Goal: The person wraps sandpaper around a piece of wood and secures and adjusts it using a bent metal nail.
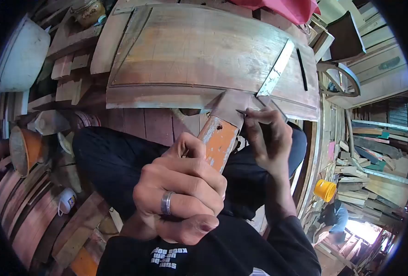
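Observation:
My left hand (181,188), with a ring on one finger, is wrapped round a worn orange-painted wooden piece (220,145). The far end of this piece is bare brown wood and rests against the near edge of a large wooden panel (190,46). My right hand (269,138) pinches a small dark pointed thing (241,112), its tip at the bare wood. Just beyond my right fingers, a metal square (276,69) lies on the panel, its blade pointing away. Part of the square is hidden behind my right hand.
Stacked wood (77,60) and a white tub (22,55) are at the left, with an orange bucket (24,145) below. A yellow bucket (324,190) stands at the right near piled offcuts (356,191). Another person (336,218) is at the lower right.

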Demonstrator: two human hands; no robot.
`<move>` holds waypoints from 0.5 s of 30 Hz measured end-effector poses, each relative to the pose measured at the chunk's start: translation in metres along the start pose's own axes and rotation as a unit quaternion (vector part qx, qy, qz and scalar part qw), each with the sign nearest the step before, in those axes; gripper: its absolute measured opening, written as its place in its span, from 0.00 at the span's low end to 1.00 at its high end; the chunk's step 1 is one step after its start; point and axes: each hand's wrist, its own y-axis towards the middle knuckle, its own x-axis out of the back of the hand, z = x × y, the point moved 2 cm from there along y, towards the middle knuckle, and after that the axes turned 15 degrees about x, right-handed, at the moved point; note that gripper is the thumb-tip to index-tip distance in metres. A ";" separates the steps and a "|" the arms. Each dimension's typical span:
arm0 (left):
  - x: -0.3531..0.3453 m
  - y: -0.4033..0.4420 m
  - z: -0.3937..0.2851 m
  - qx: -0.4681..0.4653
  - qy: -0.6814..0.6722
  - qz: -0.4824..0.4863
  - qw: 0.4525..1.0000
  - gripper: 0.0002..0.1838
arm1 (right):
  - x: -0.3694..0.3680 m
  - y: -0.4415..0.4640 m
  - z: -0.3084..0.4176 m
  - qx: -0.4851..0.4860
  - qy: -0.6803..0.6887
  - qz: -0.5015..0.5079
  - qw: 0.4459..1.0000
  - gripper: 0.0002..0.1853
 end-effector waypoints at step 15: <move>-0.009 -0.002 -0.001 0.009 0.043 0.012 0.999 0.16 | 0.002 -0.004 -0.003 -0.120 0.034 -0.028 0.992 0.06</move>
